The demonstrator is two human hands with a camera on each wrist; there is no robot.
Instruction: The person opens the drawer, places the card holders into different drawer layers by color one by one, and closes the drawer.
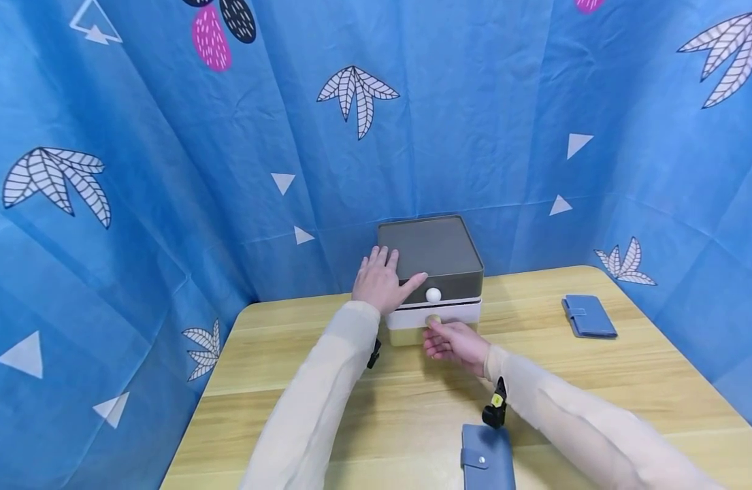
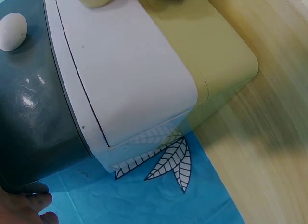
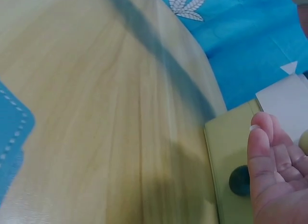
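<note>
A small stacked drawer box [image 1: 427, 245] stands at the back of the table, with a dark grey top tier, a white middle drawer [image 2: 130, 65] and a yellow bottom drawer [image 3: 231, 137]. My left hand [image 1: 378, 280] rests on the box's upper left edge, fingers spread over the top and thumb towards the front. At the front, my right hand [image 1: 455, 344] pinches the yellowish knob [image 1: 433, 319] of the white drawer, its other fingers bent below. A white knob [image 1: 433, 295] sits on the grey tier, and a dark green knob [image 3: 239, 180] on the yellow one.
One blue snap-strap wallet [image 1: 488, 457] lies at the table's near edge, below my right forearm. Another blue wallet [image 1: 589, 316] lies at the right. A blue patterned curtain [image 1: 473, 122] hangs close behind the box and round the wooden table [image 1: 278, 381].
</note>
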